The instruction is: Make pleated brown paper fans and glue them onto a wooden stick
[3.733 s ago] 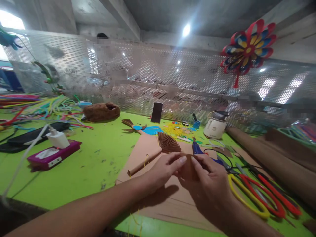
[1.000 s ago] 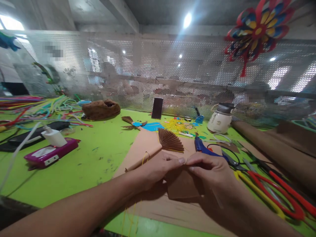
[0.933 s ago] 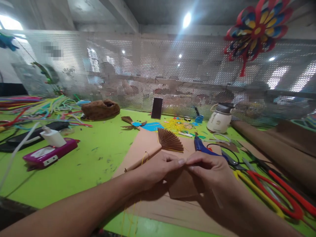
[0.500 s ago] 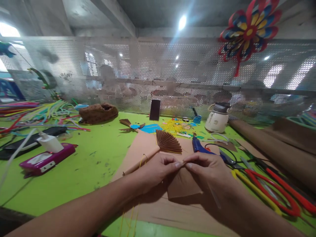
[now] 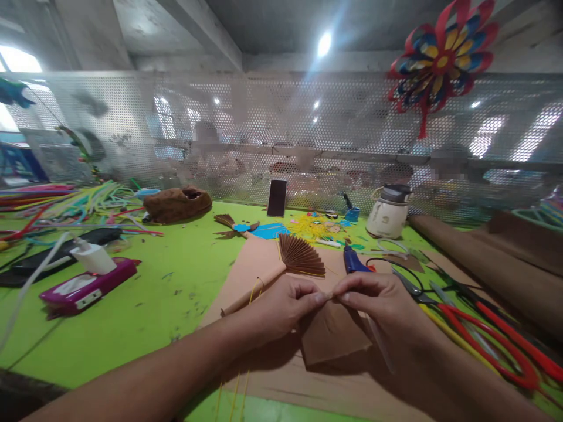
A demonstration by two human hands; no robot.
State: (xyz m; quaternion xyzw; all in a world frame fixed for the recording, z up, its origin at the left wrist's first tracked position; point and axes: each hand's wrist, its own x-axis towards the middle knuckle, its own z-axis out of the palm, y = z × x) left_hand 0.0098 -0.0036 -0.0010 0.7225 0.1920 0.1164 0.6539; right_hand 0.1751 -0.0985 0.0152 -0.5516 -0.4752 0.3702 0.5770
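Note:
My left hand (image 5: 281,308) and my right hand (image 5: 380,305) meet fingertip to fingertip over the table. Both pinch the top edge of a brown paper piece (image 5: 332,334), which hangs down from the fingers toward a tan sheet (image 5: 259,264). Just beyond my left hand lies a pleated brown paper fan (image 5: 299,257) on a rolled paper stick (image 5: 253,290). A blue glue gun (image 5: 352,262) lies just beyond my right hand.
Scissors with red and yellow handles (image 5: 479,346) lie at the right, beside brown paper rolls (image 5: 479,269). A pink box (image 5: 85,284) with a white charger sits at the left. A white kettle (image 5: 389,214), a phone (image 5: 277,198) and a perforated screen (image 5: 281,135) stand at the back.
My hands have drawn the brown paper's top edge into a tighter pinch, fingertips closer together. The paper's lower corner now swings out to the right. The view has shifted slightly.

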